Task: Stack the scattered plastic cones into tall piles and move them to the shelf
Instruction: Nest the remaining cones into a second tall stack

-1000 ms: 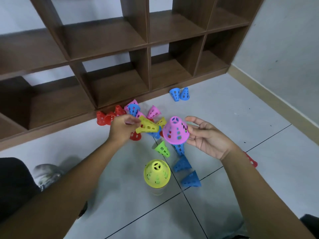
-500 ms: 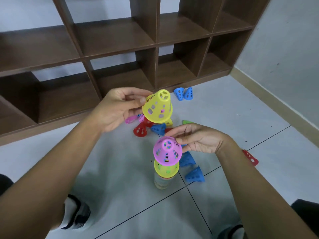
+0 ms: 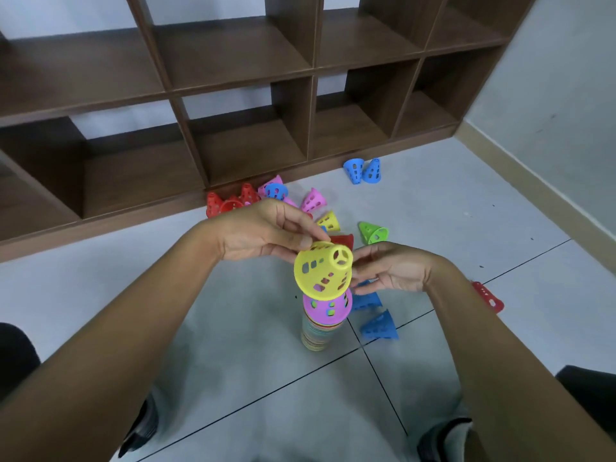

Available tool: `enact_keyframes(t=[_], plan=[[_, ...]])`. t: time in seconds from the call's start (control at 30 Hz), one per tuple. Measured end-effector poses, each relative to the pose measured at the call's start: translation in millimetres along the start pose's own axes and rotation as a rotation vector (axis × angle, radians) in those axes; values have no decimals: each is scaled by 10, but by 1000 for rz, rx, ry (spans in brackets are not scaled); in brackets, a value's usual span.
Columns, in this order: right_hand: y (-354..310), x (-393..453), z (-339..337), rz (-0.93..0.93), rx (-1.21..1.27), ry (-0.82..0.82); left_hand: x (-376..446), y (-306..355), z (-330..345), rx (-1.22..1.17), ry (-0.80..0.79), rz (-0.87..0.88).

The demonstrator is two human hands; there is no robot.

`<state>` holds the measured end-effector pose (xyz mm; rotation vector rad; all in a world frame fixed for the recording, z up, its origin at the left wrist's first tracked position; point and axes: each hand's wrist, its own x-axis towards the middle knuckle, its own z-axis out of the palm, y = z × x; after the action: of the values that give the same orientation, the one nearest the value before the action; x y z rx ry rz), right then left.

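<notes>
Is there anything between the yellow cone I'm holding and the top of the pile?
Nothing visible. The left hand pinches the yellow cone tilted just above the pink cone topping the pile. The right hand is beside it, not beneath.

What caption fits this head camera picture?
Left hand lowers a yellow cone onto the cone stack.

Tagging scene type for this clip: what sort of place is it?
Probably an indoor room in a home or playroom: a bare wooden cubby shelf against the wall, grey tiled floor, toy plastic cones scattered on it.
</notes>
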<state>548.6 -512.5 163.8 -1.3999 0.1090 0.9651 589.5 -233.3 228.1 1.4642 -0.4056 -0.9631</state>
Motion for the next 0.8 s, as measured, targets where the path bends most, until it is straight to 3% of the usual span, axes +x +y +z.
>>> enact_keyframes(t=[0.1,0.27,0.4,0.67,0.8], plan=[[216,53,-144,4,22,235,59,-148,32,34,-2,-59],[748,287,-277,83,-176,607,127,-384,95,50,-8,-124],[992,449,-320,169,-436,602,169,-494,50,-13,1,-117],[1263,659,-446,211,-495,718,345,-720,-108,-4,-6,-193],[1313,701,-454,230,-560,796,612,-865,-170,69,149,-212]])
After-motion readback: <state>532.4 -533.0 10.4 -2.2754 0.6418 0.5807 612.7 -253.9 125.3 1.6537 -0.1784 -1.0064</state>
